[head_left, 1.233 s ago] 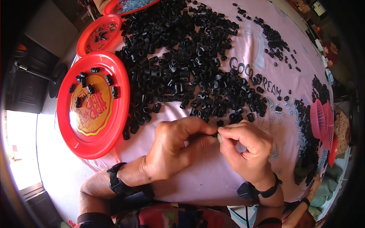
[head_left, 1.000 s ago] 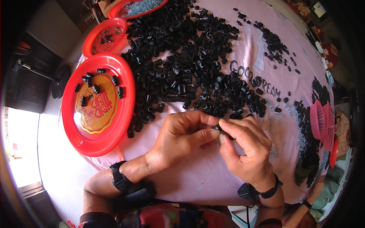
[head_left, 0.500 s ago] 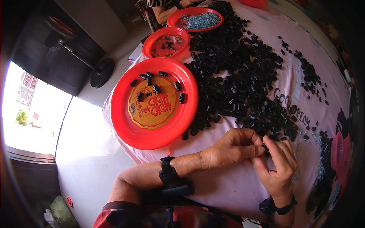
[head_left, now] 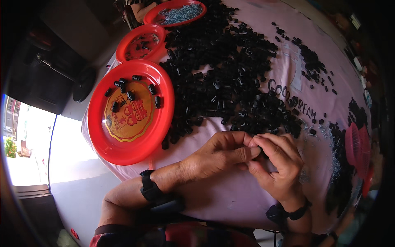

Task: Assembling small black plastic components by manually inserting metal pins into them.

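My left hand (head_left: 220, 156) and my right hand (head_left: 282, 162) meet over the near part of the cloth-covered table, fingertips together. Both are closed in a pinch around a small black plastic piece (head_left: 261, 154), which the fingers mostly hide. Just beyond them spreads a large heap of similar black plastic pieces (head_left: 222, 82), short and tube-like. To the left of the heap, a big red plate (head_left: 160, 142) carries several black pieces near its far side. Each of my wrists wears a black strap.
Farther back stand a smaller red plate (head_left: 121, 52) with a few dark bits and a red plate (head_left: 200, 14) full of bluish metal screws. Loose screws (head_left: 335, 160) and a pink basket (head_left: 358, 144) lie on the right. Another person's arm (head_left: 142, 11) rests at the far left.
The whole view has swung right, so the plates and heap sit farther left in it. My hands stay together, pinching the small black piece, which is now more hidden.
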The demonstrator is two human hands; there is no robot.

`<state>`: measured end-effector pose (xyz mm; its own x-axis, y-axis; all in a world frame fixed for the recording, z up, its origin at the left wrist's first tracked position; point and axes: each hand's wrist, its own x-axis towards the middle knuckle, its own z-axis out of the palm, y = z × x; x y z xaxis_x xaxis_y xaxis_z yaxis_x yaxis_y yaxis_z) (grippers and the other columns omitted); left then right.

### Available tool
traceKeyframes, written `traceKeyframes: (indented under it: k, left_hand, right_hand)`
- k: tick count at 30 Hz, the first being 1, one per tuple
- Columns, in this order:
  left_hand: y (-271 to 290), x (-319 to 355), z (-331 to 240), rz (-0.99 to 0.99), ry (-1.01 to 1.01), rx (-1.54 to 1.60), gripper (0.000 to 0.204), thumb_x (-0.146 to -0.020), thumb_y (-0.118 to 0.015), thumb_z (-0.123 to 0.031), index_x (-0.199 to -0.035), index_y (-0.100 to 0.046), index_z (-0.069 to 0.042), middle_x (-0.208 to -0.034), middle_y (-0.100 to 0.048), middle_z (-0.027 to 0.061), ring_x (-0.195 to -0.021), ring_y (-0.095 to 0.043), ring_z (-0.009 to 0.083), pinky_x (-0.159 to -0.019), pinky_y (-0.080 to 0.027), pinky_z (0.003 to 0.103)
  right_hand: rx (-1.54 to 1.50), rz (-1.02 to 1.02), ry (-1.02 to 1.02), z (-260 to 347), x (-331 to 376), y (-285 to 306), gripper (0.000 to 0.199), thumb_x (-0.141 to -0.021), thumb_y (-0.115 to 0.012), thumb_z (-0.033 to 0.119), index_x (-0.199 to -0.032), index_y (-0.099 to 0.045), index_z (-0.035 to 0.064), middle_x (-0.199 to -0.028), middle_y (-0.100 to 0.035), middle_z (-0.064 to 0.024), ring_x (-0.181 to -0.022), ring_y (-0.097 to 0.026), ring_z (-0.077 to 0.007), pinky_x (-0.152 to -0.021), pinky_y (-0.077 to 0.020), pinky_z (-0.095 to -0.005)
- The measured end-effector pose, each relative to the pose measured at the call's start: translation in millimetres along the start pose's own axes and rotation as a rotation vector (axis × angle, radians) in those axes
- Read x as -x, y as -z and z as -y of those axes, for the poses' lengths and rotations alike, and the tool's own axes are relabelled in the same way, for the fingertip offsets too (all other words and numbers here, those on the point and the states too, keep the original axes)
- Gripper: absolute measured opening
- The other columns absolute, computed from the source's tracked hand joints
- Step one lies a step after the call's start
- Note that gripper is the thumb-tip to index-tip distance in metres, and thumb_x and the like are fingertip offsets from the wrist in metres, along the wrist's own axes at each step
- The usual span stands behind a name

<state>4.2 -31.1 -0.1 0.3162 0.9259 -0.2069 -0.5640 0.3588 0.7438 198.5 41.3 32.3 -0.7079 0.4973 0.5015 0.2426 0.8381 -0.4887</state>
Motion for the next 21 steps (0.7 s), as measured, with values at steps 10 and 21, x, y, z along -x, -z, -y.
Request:
traceKeyframes:
  k: [10, 21]
  left_hand:
    - [3, 2, 2, 0.023, 0.1, -0.156, 0.029, -0.109, -0.06, -0.027, -0.12, -0.072, -0.003, -0.103, -0.072, 0.001, -0.097, -0.066, 0.0091, -0.087, -0.057, 0.029]
    - [1, 4, 2, -0.004, 0.099, -0.154, 0.03, -0.108, -0.062, -0.025, -0.122, -0.073, -0.001, -0.104, -0.074, 0.0029, -0.094, -0.067, 0.0086, -0.085, -0.058, 0.028]
  right_hand:
    - [0.091, -0.025, 0.09, -9, 2, -1, 0.052, -0.064, -0.083, 0.001, -0.115, -0.072, -0.0041, -0.103, -0.071, -0.0148, -0.083, -0.067, -0.0302, -0.072, -0.0575, -0.0383]
    - [0.135, 0.038, 0.174, -10, 5, -2, 0.049, -0.066, -0.083, 0.002, -0.112, -0.069, -0.0063, -0.099, -0.07, -0.0156, -0.081, -0.067, -0.0299, -0.07, -0.0574, -0.0375]
